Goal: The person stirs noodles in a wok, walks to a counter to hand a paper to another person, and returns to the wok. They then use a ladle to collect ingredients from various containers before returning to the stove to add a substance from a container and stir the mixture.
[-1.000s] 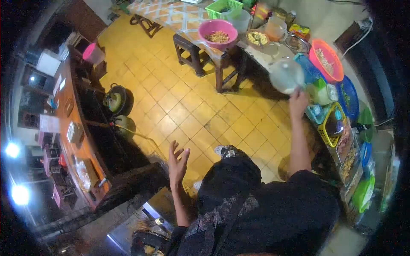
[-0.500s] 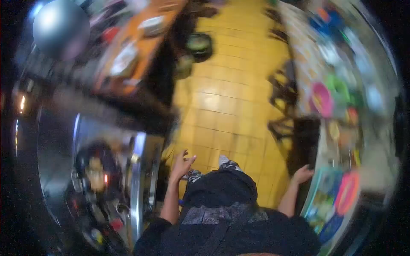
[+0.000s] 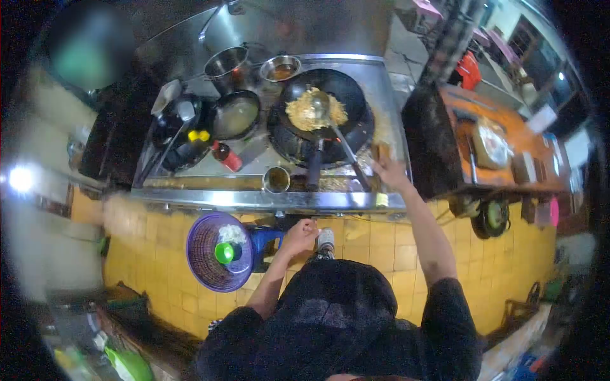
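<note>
A black wok [image 3: 346, 86] sits on the stove, holding cooked food that looks like noodles [image 3: 298, 113]. The bowl of a metal ladle [image 3: 343, 143] rests in that food, its dark handle end leaning over the front of the stove. Close to the right of this handle is my right hand [image 3: 394, 176], fingers stretched out and holding nothing that I can see. My left hand [image 3: 300, 239] hangs low in front of the stove's edge, fingers curled in, with nothing visible in them. Beside the wok's long handle stands a small metal cup [image 3: 276, 180].
A second pan with liquid [image 3: 236, 115], a metal pot [image 3: 227, 70], a bowl [image 3: 280, 67] and a red bottle [image 3: 227, 157] crowd the stove. A purple basket [image 3: 198, 260] stands on the floor, left of me. An orange table [image 3: 454, 111] carries items at right.
My view has swung from the tiled aisle to the stove. My right hand has come forward beside the ladle handle. My left hand's fingers, spread before, are now curled.
</note>
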Available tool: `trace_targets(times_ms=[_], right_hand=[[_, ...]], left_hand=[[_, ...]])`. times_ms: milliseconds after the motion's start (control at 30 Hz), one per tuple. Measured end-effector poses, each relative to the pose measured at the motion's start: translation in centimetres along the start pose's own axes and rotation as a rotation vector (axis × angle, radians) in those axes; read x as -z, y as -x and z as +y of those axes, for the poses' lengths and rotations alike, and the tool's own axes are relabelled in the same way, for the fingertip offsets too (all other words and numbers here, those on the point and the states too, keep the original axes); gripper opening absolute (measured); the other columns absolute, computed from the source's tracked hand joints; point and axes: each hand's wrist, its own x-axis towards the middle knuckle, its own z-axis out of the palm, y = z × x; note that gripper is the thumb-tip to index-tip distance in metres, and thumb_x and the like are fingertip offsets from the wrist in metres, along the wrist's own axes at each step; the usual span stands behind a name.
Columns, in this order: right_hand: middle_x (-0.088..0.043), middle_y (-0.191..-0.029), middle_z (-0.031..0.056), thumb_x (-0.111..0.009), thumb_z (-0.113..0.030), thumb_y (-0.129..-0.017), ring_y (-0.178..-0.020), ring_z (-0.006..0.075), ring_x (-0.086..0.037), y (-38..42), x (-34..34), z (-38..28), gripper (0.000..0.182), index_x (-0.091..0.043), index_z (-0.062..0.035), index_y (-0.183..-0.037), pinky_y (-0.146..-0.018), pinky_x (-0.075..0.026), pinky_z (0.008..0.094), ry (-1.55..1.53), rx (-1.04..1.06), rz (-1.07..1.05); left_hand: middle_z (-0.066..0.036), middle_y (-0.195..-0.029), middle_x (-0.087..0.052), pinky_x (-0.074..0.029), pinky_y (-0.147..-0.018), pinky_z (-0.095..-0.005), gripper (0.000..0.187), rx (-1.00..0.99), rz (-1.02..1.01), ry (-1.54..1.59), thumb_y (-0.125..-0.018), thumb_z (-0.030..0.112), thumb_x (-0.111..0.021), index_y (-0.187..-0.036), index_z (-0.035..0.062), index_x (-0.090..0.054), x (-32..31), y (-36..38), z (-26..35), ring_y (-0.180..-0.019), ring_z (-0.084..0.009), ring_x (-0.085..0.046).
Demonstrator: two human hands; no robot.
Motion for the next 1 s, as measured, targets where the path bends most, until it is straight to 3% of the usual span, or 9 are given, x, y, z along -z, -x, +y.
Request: trace_targets(times_ms=[100,233,300,400,600,667,800,867,1000], right_hand=[[-0.060,-0.082,0.0141,-0.056,-0.037,-0.084,-0.066,0.0283,-0.059,-5.8,-4.9,-0.5,0.038,-0.051,-0.0020,-0.098,-0.059,-0.049,0.0410,-1.095,-0.659,-0.608],[-0.061,-0.077,0.0148,-0.059,-0.024,-0.080,-0.062,0.0298,-0.059,-8.2,-7.5,-1.3,0.031,-0.051,-0.0036,-0.101,-0.053,-0.047,0.0400,-0.561,-0.139,-0.416],[-0.059,-0.075,0.0247,-0.051,-0.019,-0.082,-0.068,0.0377,-0.060,-5.4,-5.6,-2.8,0.031,-0.049,0.0010,-0.106,-0.063,-0.049,0.0430,0.158,0.354,0.133],[-0.059,-0.087,0.0283,-0.050,-0.022,-0.082,-0.084,0.0444,-0.057,-3.3,-5.6,-6.0,0.048,-0.041,0.0004,-0.124,-0.074,-0.046,0.0484,0.184,-0.102,0.068],[-0.058,-0.093,0.0283,-0.053,-0.021,-0.082,-0.091,0.0441,-0.055,-6.8,-5.9,-5.0,0.050,-0.040,-0.0039,-0.128,-0.079,-0.045,0.0448,-0.161,-0.166,-0.108],[-0.061,-0.087,0.0261,-0.051,-0.016,-0.083,-0.082,0.0404,-0.060,-4.9,-2.1,-4.9,0.052,-0.036,-0.0016,-0.130,-0.072,-0.049,0.0454,0.161,0.362,0.089],[-0.062,-0.085,0.0233,-0.051,-0.015,-0.084,-0.081,0.0381,-0.061,0.0,2.5,-9.5,0.050,-0.037,-0.0037,-0.131,-0.071,-0.050,0.0448,0.409,0.174,-0.090],[-0.062,-0.087,0.0236,-0.050,-0.016,-0.084,-0.082,0.0378,-0.061,0.5,1.2,-10.9,0.049,-0.039,-0.0044,-0.130,-0.071,-0.050,0.0462,0.539,-0.071,-0.250],[-0.061,-0.095,0.0237,-0.050,-0.015,-0.083,-0.086,0.0389,-0.060,-3.6,-6.3,-8.4,0.040,-0.050,-0.0088,-0.123,-0.076,-0.049,0.0458,0.244,-0.076,-0.074]], left_hand=[[-0.012,-0.093,-0.064,-0.046,-0.078,-0.0303,0.059,0.011,0.106,0.185,-0.079,0.037,-0.065,-0.118,-0.0031,-0.047,3.4,0.8,-0.3,-0.087,-0.0216,-0.062],[-0.011,-0.092,-0.064,-0.046,-0.075,-0.0277,0.057,0.025,0.205,0.381,-0.080,0.031,-0.065,-0.118,-0.0062,-0.045,5.2,0.9,-2.1,-0.084,-0.0159,-0.061],[-0.011,-0.092,-0.064,-0.046,-0.075,-0.0279,0.056,0.051,0.225,0.478,-0.080,0.032,-0.065,-0.117,-0.0062,-0.046,5.1,0.5,-3.2,-0.084,-0.0167,-0.061],[-0.013,-0.094,-0.064,-0.046,-0.076,-0.0283,0.056,0.070,0.183,0.365,-0.081,0.033,-0.065,-0.115,-0.0069,-0.047,5.4,-1.5,-2.2,-0.086,-0.0191,-0.061],[-0.016,-0.092,-0.064,-0.048,-0.075,-0.0327,0.053,-0.034,0.252,0.224,-0.081,0.036,-0.063,-0.114,-0.0036,-0.051,2.5,-9.5,0.3,-0.088,-0.0234,-0.062],[-0.016,-0.092,-0.064,-0.048,-0.075,-0.0328,0.055,-0.077,0.244,0.272,-0.081,0.041,-0.062,-0.113,-0.0033,-0.052,2.8,-10.9,2.5,-0.089,-0.0244,-0.062],[-0.013,-0.086,-0.065,-0.050,-0.072,-0.0361,0.056,0.143,-0.079,0.051,-0.081,0.047,-0.059,-0.107,-0.0024,-0.056,5.0,-13.9,7.3,-0.081,-0.0244,-0.063],[-0.009,-0.081,-0.066,-0.051,-0.065,-0.0351,0.044,0.109,0.040,0.315,-0.084,0.041,-0.057,-0.101,0.0005,-0.061,-0.3,-19.1,1.1,-0.069,-0.0195,-0.063],[-0.002,-0.065,-0.058,-0.048,-0.046,-0.0278,0.031,0.234,-0.464,1.067,-0.086,0.037,-0.057,-0.082,0.0061,-0.059,1.8,-19.3,5.3,-0.050,-0.0125,-0.054]])
